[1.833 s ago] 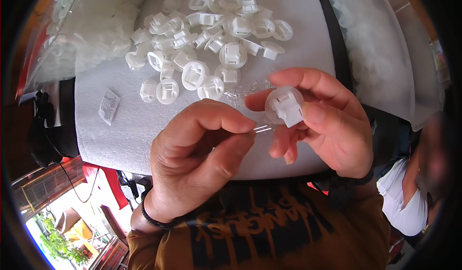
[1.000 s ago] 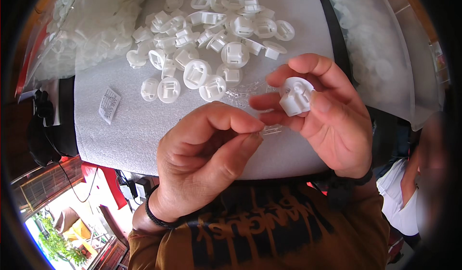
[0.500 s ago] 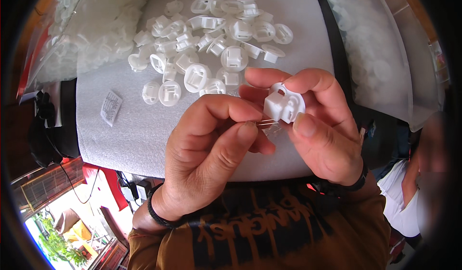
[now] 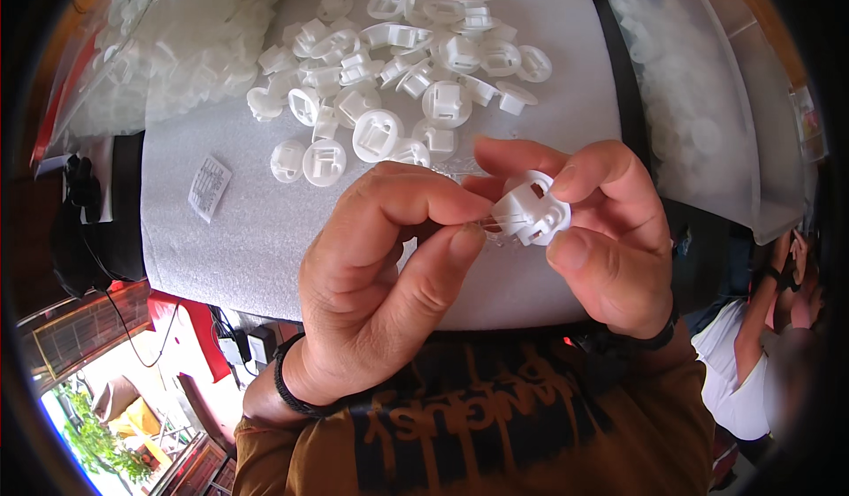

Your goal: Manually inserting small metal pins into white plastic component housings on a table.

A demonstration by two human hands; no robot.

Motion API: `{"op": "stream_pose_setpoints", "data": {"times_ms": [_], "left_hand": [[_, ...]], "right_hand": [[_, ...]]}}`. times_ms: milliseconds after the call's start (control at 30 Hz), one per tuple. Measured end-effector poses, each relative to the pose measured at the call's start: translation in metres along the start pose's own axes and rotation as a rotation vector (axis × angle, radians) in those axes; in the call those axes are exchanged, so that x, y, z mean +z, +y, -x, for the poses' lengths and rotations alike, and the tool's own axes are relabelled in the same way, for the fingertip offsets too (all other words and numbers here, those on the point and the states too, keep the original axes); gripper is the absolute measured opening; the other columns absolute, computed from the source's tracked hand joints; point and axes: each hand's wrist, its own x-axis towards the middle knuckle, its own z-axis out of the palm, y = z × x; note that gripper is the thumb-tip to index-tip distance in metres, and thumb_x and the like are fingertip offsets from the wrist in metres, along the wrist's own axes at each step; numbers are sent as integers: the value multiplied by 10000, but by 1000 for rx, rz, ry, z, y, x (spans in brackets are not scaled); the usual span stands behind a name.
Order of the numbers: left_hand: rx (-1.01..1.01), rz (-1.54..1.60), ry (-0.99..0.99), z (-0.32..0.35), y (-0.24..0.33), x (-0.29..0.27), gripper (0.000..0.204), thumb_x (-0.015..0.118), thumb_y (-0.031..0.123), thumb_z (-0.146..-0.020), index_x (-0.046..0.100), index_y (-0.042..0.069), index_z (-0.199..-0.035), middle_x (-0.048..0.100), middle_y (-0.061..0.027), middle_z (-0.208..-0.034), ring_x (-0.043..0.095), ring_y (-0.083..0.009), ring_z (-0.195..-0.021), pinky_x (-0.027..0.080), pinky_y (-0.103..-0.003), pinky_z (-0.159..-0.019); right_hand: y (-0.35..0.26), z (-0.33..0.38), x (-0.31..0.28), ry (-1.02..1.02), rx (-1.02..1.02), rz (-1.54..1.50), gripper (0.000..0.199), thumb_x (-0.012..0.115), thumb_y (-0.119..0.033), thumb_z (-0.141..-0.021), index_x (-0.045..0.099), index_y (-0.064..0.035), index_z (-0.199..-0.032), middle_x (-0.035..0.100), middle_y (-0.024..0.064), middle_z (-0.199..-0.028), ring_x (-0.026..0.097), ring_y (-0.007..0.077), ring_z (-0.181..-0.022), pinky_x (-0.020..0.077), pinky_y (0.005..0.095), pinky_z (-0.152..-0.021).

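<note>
My right hand [image 4: 619,248] holds a white plastic round-flanged holder [image 4: 541,209] at its rim, between thumb and fingers. The holder is tilted, its boxy raised side turned toward my left hand [image 4: 380,275]. That hand pinches a small part with thin wire leads [image 4: 508,220] between thumb and forefinger. The leads reach over the holder's raised side; whether they enter it I cannot tell. My left fingertips hide the body of the small part. Just beyond my hands, a loose heap of similar white holders [image 4: 377,135] lies on the grey foam-covered table [image 4: 256,257].
A clear plastic bag [image 4: 199,45] full of white parts stands at the far left. A translucent bin [image 4: 734,133] with more parts is on the right. A printed paper slip [image 4: 210,188] lies left of the heap. Another person's arm [image 4: 756,319] shows at the right edge.
The leads in my left hand have moved right, from the holder's near edge to over its raised side. My right hand has shifted slightly right and turned the holder.
</note>
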Motion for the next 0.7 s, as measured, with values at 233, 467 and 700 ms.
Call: {"op": "stream_pose_setpoints", "data": {"times_ms": [233, 467, 700], "left_hand": [[79, -133, -53, 1, 0, -4, 98, 498, 8, -864, 509, -12, -959, 498, -78, -888, 478, -75, -629, 391, -203, -579], [141, -181, -97, 2, -2, -8, 114, 483, -35, -851, 510, -14, -961, 498, -92, -896, 477, -71, -621, 395, -203, -578], [97, -190, -50, 4, 2, -7, 115, 492, -43, -845, 515, -18, -955, 500, -95, -891, 482, -72, -631, 398, -200, -572]], "right_hand": [[1, -1, -1, -30, -16, 19, 251, 603, -107, -834, 467, -100, -1045, 435, 233, -1290, 489, 338, -1140, 387, 463, -963], [-1, -1, -2, -47, -17, 62, 236, 597, -108, -839, 464, -97, -1033, 436, 232, -1291, 491, 336, -1140, 386, 457, -964], [-4, -1, 1, -58, -19, 134, 211, 574, -79, -849, 449, -76, -1019, 422, 250, -1291, 474, 346, -1161, 376, 458, -973]]}}
